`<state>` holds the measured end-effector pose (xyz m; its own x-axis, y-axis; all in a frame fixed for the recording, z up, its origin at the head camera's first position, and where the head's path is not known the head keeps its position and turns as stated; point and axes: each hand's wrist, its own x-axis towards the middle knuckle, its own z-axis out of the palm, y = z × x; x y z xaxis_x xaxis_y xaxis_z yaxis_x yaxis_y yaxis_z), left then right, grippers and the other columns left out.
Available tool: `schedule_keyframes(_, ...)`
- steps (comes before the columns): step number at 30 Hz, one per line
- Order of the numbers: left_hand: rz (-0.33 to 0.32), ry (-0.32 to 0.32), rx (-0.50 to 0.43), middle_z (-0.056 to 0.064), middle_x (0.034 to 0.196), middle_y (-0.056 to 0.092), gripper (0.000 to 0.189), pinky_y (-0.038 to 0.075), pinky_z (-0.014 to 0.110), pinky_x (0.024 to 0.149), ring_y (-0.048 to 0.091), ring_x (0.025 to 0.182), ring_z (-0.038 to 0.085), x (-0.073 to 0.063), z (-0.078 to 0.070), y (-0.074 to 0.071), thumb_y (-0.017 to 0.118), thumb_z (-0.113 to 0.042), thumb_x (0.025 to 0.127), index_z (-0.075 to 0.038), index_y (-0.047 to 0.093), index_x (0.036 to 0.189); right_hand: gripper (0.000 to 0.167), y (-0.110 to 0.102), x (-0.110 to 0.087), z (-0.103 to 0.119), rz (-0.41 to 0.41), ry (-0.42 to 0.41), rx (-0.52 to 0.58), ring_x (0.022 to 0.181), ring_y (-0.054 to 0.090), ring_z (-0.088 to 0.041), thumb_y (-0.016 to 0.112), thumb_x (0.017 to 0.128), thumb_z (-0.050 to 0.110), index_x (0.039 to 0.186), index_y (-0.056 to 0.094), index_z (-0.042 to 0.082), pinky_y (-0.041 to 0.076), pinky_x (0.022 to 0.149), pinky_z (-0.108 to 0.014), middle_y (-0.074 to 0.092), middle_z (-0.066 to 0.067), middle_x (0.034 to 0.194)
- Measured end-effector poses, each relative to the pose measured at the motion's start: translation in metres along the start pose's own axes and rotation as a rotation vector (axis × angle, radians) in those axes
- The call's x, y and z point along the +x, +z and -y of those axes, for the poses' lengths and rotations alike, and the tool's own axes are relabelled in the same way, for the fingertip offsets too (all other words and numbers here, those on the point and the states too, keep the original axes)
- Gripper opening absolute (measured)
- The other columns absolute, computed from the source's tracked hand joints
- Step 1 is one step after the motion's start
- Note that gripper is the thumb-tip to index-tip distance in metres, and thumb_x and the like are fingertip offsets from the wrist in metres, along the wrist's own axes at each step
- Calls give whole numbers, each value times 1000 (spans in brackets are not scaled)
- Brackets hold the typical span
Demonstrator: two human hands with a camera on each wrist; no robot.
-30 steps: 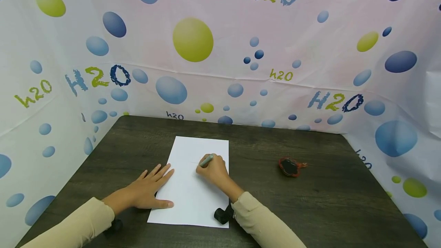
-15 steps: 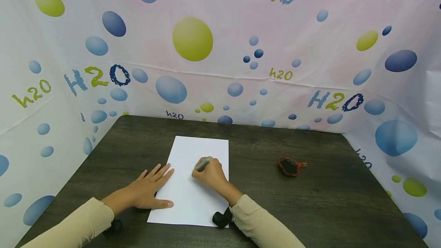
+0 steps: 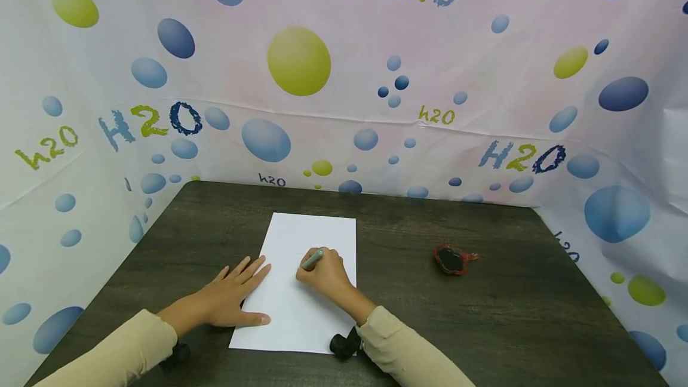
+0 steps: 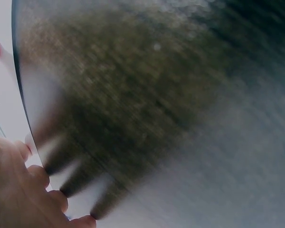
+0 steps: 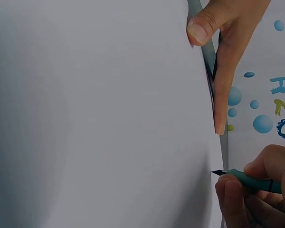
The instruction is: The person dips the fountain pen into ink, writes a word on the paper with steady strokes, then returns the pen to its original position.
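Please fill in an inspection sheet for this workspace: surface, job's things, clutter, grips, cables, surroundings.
Surface: dark wood-look table.
Job's things: white paper flat on the table; green pen, its nib near the paper, contact unclear.
Clutter: dark object with an orange-red rim, right of the paper; what it is, unclear.
Grips: left hand spread across the paper's left edge; right hand pinches the pen.
Cables: nothing seen.
Surroundings: backdrop with H2O print, behind the table and along both sides.

Table (image 3: pixel 516 309): dark wood-grain top. White paper sheet (image 3: pixel 290 297) flat on it, long edges roughly 12 to 6 o'clock. Orange-rimmed black object (image 3: pixel 451 260) at sheet's 3 o'clock, well apart, narrow end toward 3.
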<state>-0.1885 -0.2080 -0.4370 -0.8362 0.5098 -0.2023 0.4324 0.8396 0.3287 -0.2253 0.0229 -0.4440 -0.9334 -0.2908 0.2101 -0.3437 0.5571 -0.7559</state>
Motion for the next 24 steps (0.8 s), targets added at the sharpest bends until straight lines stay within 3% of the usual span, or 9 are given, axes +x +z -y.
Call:
schedule_keyframes(13, 4, 0, -7, 15, 160, 12, 104, 9, 73, 105, 10, 144, 46, 0, 1, 1, 56, -73, 79, -8, 23, 153, 13, 2, -2, -1, -16, -23, -7, 43, 41, -2, 65, 76, 1, 66, 64, 10, 35, 43, -17, 57, 7, 53)
schedule_keyframes(24, -6, 7, -10, 15, 160, 13, 104, 9, 73, 105, 10, 144, 46, -1, 0, 0, 58, -73, 78, -8, 23, 153, 12, -26, 12, -7, -57, 11, 9, 51, 50, -5, 64, 80, 6, 70, 65, 12, 41, 50, -21, 62, 4, 62)
